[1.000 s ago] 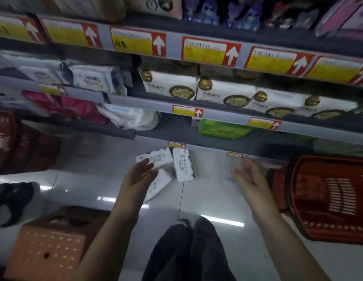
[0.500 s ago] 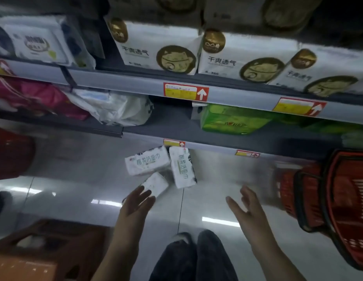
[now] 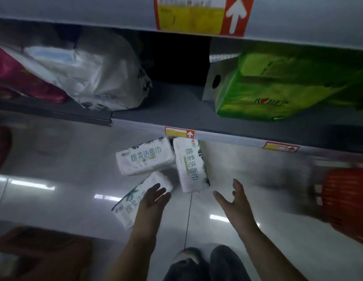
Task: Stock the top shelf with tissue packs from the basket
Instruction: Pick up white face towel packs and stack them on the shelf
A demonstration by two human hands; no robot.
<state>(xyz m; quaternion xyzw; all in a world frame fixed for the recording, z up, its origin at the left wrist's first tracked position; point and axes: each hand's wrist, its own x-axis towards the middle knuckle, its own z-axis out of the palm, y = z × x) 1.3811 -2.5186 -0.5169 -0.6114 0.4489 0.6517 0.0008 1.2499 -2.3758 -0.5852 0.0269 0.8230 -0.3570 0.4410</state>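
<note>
Left grip (image 3: 153,201): released, fingers straight, over nearest tissue pack (image 3: 127,208); contact unclear.
Right grip (image 3: 236,201): released, empty, near second pack (image 3: 190,165).
Tissue packs (image 3: 145,158): three, on floor (image 3: 55,201).
Basket (image 3: 346,199): right, blurred.

- You have three white rectangular plastic-wrapped tissue packs (image 3: 145,158), (image 3: 191,165), (image 3: 134,201).
- One green plastic-wrapped pack (image 3: 273,88).
- One white crinkled plastic bundle (image 3: 99,74).
- One magenta plastic-wrapped pack (image 3: 18,82).
- Three yellow-and-red price labels (image 3: 201,15), (image 3: 179,132), (image 3: 281,147).
- One red plastic basket (image 3: 346,199).
</note>
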